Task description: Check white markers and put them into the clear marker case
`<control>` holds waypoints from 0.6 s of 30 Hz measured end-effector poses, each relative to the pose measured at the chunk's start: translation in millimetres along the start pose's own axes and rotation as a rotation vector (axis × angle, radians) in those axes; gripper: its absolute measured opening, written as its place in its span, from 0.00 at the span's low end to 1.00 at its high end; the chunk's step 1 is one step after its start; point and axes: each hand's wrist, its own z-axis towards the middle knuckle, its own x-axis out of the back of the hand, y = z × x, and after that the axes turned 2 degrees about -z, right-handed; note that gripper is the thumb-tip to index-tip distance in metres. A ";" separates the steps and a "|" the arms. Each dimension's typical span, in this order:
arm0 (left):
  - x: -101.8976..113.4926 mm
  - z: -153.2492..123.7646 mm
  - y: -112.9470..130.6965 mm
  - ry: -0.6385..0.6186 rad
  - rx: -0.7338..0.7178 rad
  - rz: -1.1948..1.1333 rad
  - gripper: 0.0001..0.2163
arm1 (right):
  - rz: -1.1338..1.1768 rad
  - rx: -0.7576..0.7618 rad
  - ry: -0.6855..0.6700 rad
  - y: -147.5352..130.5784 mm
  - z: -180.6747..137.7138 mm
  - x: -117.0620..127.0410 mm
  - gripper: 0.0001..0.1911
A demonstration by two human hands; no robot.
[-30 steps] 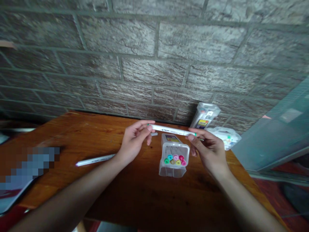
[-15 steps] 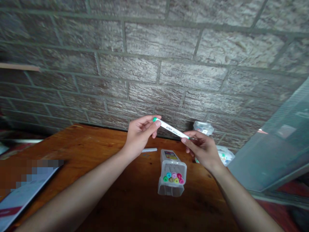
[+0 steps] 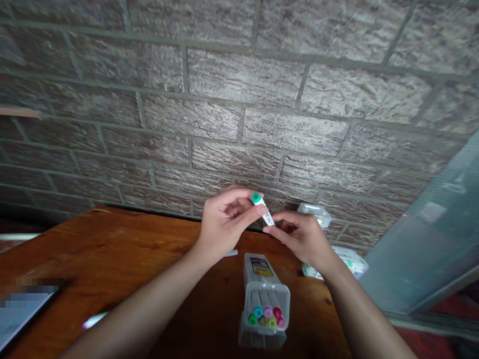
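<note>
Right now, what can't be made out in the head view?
Head view:
White, green-ended marker: lower end, hidden by the right hand.
White, purple-ended marker: mostly hidden by the left forearm.
Coloured label on the clear plastic box: print blurred, too small.
Flat, pale-screened device: cut off by the left edge.

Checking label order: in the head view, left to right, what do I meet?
Screen → loose marker → left hand → held marker → right hand → pale panel.
</note>
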 end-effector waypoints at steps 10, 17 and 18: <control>-3.5 -9.7 -0.7 -0.239 -0.163 0.171 0.12 | -0.071 0.071 0.013 7.7 4.7 8.0 0.14; -2.9 -7.8 1.4 -0.219 -0.119 0.181 0.11 | -0.071 0.137 0.023 6.7 4.6 7.5 0.09; -2.7 -7.4 1.8 -0.214 -0.103 0.173 0.11 | -0.078 0.145 0.029 6.7 4.4 7.1 0.09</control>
